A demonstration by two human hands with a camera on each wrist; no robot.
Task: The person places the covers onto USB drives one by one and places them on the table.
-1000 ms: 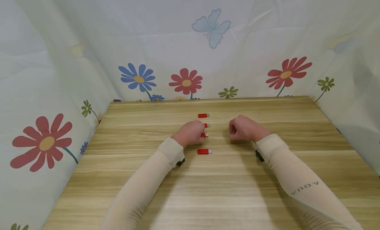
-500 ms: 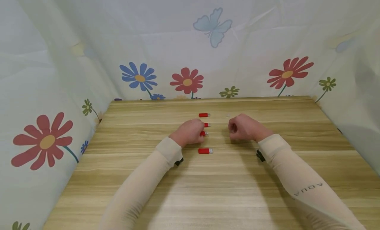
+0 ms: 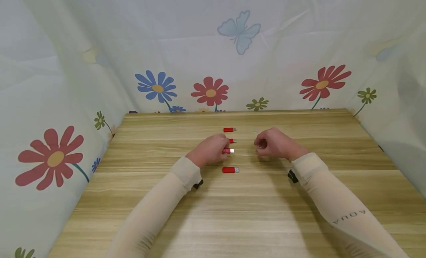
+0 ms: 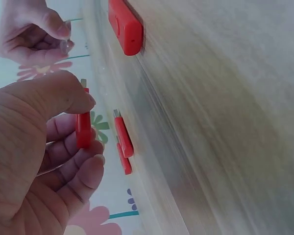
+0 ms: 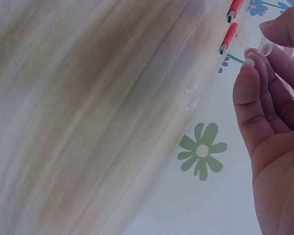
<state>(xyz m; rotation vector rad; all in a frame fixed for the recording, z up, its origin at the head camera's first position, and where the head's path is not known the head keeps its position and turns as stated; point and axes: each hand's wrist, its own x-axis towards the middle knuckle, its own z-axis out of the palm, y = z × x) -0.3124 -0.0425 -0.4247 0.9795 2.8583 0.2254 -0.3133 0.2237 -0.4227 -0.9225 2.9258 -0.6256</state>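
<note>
My left hand [image 3: 211, 150] pinches a red USB flash drive [image 4: 83, 128] between thumb and fingers, its metal plug [image 3: 232, 151] pointing right, toward the other hand. Opposite it, my right hand [image 3: 274, 143] pinches a small clear cap [image 5: 265, 48] at its fingertips. A gap separates the two hands. Three more red flash drives lie on the table: a far one [image 3: 228, 130], a second [image 3: 232, 141] partly covered by the left hand in the head view, and a near one [image 3: 229, 170]. Their plugs also point right.
Small clear caps [image 5: 192, 93] lie on the wooden table [image 3: 229, 217] beyond the right hand, faint against the wood. A flower-printed curtain [image 3: 173, 43] stands behind the table and along both sides.
The flash drive in my left hand has turned slightly, so more of its red body shows. My right hand has edged a little left with the cap. The lying drives stay put.
</note>
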